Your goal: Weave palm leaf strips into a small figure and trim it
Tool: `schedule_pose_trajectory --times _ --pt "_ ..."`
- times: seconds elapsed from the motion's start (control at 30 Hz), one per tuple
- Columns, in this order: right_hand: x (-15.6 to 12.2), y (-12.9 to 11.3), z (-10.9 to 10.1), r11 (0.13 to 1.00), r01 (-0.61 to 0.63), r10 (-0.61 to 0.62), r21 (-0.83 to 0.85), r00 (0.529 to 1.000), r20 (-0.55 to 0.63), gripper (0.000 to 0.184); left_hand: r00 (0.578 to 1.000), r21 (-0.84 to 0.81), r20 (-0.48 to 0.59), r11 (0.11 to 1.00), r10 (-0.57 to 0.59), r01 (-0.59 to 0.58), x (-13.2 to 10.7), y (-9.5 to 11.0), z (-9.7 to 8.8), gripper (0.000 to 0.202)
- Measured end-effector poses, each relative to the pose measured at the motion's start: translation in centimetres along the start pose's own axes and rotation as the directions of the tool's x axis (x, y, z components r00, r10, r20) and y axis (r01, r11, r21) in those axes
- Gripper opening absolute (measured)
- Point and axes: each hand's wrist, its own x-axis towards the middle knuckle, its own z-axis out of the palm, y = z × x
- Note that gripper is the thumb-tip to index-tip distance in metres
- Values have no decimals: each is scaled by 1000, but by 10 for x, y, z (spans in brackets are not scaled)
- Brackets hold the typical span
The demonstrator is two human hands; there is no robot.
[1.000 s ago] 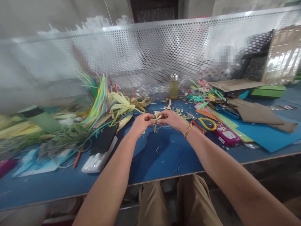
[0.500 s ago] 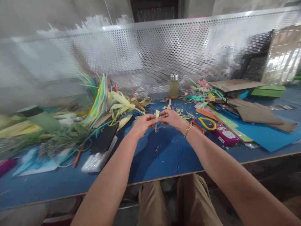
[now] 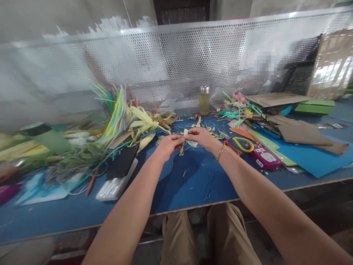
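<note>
Over the middle of the blue tabletop [image 3: 193, 180], my left hand [image 3: 170, 145] and my right hand [image 3: 203, 138] meet fingertip to fingertip. Between them they pinch a small pale yellow-green corn husk strip [image 3: 185, 131]. One end of it sticks up above the fingers, and a loose piece hangs below; the part in the grip is hidden. Scraps of husk and thread lie around the hands. Just left of them is a heap of pale corn husks [image 3: 143, 120]. Scissors with yellow handles [image 3: 250, 144] rest beside my right wrist.
A bottle with a metal cap [image 3: 204, 103] stands behind the hands. To the left are bundled coloured strips [image 3: 119, 116], a black phone [image 3: 121, 162] and tangled green fibres [image 3: 88, 160]. A magenta box [image 3: 266, 158], brown cardboard [image 3: 303, 134] and blue paper [image 3: 317, 162] lie right.
Both hands stay almost in place. The fingers of my right hand have shifted slightly on the husk strip, and its upright end has tilted a little.
</note>
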Motion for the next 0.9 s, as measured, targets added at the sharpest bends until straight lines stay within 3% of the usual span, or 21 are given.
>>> schedule_pose_trajectory --times 0.2,0.4,0.7,0.9 --pt "6 11 -1 997 -23 30 70 994 -107 34 1000 17 18 1000 -13 13 1 -6 5 38" --pt "4 6 -2 1000 11 -15 -24 977 -211 38 999 -99 -22 995 -36 34 2 -7 8 40" --pt "-2 1 1 998 -57 57 -38 998 -7 39 998 22 -55 999 -23 25 4 -7 5 36" --pt "-2 6 3 996 18 -22 -87 999 -42 26 999 177 -28 984 18 -13 2 -6 4 33"
